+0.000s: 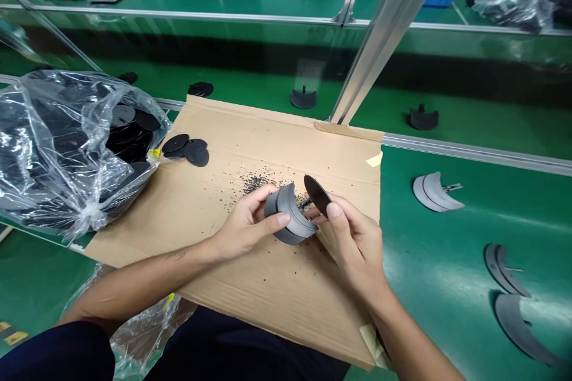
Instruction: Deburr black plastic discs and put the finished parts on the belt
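My left hand (250, 217) is closed around a curved dark grey plastic part (290, 214), thumb across its front. From the hollow side of this part a thin black stem (306, 203) sticks out to the right. Between the thumb and fingers of my right hand (355, 235) is a flat black disc (316, 193), tilted, close to the stem's end. Whether disc and stem touch, I cannot tell. Small black bits (257, 183) lie scattered on the cardboard sheet (241, 125) beneath both hands.
To the left lies a clear plastic bag (53, 149) of black discs, with loose discs (196, 152) beside it. Similar curved parts (435, 191) sit along the green table (429, 286) at right and on the belt behind. A metal post (384, 41) rises beyond the cardboard.
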Tool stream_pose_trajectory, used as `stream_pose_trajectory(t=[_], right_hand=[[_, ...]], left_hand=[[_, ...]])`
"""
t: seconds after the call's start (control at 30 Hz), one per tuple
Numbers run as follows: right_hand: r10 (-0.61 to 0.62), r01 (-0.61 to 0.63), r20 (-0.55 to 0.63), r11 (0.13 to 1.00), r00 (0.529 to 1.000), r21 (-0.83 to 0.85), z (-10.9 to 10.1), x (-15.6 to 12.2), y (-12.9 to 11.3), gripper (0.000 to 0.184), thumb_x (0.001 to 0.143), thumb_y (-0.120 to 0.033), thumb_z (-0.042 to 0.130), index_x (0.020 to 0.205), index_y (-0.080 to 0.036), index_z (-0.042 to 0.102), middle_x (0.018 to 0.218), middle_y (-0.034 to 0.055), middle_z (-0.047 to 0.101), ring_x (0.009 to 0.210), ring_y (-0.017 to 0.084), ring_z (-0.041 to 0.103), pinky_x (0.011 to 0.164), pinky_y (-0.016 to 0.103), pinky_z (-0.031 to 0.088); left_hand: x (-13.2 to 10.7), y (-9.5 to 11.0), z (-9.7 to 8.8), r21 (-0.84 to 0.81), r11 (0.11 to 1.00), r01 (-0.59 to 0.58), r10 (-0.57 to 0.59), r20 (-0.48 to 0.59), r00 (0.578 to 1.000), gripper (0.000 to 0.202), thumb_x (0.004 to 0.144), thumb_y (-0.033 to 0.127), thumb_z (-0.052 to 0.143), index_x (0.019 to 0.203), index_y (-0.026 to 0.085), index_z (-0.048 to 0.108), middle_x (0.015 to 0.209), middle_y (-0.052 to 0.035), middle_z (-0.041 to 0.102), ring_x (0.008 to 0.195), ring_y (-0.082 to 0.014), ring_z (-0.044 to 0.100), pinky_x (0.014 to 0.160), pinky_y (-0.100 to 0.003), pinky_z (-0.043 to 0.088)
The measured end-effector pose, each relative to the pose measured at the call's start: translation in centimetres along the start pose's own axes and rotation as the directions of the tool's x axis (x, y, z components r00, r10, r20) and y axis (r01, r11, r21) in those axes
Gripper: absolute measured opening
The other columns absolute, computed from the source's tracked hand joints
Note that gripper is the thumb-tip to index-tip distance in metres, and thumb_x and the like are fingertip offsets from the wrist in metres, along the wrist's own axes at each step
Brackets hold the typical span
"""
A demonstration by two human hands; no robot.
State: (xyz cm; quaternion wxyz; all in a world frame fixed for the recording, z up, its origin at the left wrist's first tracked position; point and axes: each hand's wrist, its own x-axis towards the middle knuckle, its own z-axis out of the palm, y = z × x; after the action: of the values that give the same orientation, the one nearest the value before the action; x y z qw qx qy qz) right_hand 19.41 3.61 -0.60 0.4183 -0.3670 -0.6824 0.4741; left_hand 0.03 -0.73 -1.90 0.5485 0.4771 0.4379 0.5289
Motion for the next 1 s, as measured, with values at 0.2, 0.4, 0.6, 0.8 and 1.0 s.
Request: stream_pose_trajectory(t=[0.2, 0.4, 0.6, 0.8, 1.0], right_hand=[[0.038, -0.038, 0.004, 0.999, 0.999, 0.009, 0.03, -0.01, 0.13, 0.034, 0.105, -0.045, 0.05, 0.097, -0.02, 0.071, 0.083, 0.0037, 0.069, 0.077, 0.019, 0.065, 0.066, 0.03, 0.052], [0.077, -0.077, -0.001, 0.996, 0.997, 0.034, -0.05, 0.2, 0.15, 0.041, 0.103, -0.051, 0.05, 0.084, -0.02, 0.068, 0.073, 0.0023, 0.064, 0.07, 0.019, 0.063, 0.061, 0.029, 0.05], [0.123, -0.124, 0.014, 0.986, 0.992, 0.107, -0.03, 0.46, 0.2, 0.046, 0.101, -0.056, 0.053, 0.075, -0.021, 0.065, 0.072, 0.0018, 0.063, 0.069, 0.019, 0.061, 0.063, 0.029, 0.054], [0.196, -0.211, 0.083, 0.935, 0.977, 0.284, 0.07, 0.77, 0.58, 0.045, 0.098, -0.059, 0.056, 0.079, -0.022, 0.073, 0.074, 0.0035, 0.069, 0.071, 0.022, 0.067, 0.064, 0.033, 0.06], [0.237, -0.265, 0.127, 0.911, 0.963, 0.317, 0.02, 0.81, 0.84, 0.047, 0.099, -0.062, 0.053, 0.09, -0.023, 0.077, 0.071, 0.0047, 0.07, 0.079, 0.024, 0.071, 0.07, 0.035, 0.063]], left_hand=[[-0.03, 0.02, 0.16, -0.021, 1.0, -0.023, 0.023, -0.019, 1.0, 0.029, 0.084, 0.038, 0.076, 0.098, 0.015, 0.063, 0.083, -0.0025, 0.061, 0.073, -0.0108, 0.057, 0.064, -0.021, 0.052], [0.0, -0.33, -0.06, -0.042, 0.999, -0.011, 0.012, 0.026, 1.0, 0.032, 0.085, 0.041, 0.074, 0.103, 0.016, 0.065, 0.088, -0.0047, 0.065, 0.078, -0.013, 0.06, 0.069, -0.023, 0.054], [0.16, -0.24, -0.43, -0.091, 0.995, 0.051, -0.041, 0.113, 0.993, 0.032, 0.087, 0.041, 0.071, 0.105, 0.016, 0.064, 0.093, -0.0073, 0.068, 0.081, -0.0147, 0.064, 0.073, -0.025, 0.055], [0.0, 0.09, -0.22, -0.122, 0.992, 0.028, -0.009, 0.156, 0.988, 0.027, 0.086, 0.037, 0.073, 0.103, 0.017, 0.065, 0.092, -0.006, 0.067, 0.08, -0.0134, 0.065, 0.075, -0.024, 0.055], [-0.09, -0.03, -0.14, -0.106, 0.994, -0.009, 0.029, 0.188, 0.982, 0.035, 0.084, 0.041, 0.075, 0.107, 0.017, 0.064, 0.096, -0.0085, 0.069, 0.085, -0.0168, 0.067, 0.077, -0.028, 0.057]])
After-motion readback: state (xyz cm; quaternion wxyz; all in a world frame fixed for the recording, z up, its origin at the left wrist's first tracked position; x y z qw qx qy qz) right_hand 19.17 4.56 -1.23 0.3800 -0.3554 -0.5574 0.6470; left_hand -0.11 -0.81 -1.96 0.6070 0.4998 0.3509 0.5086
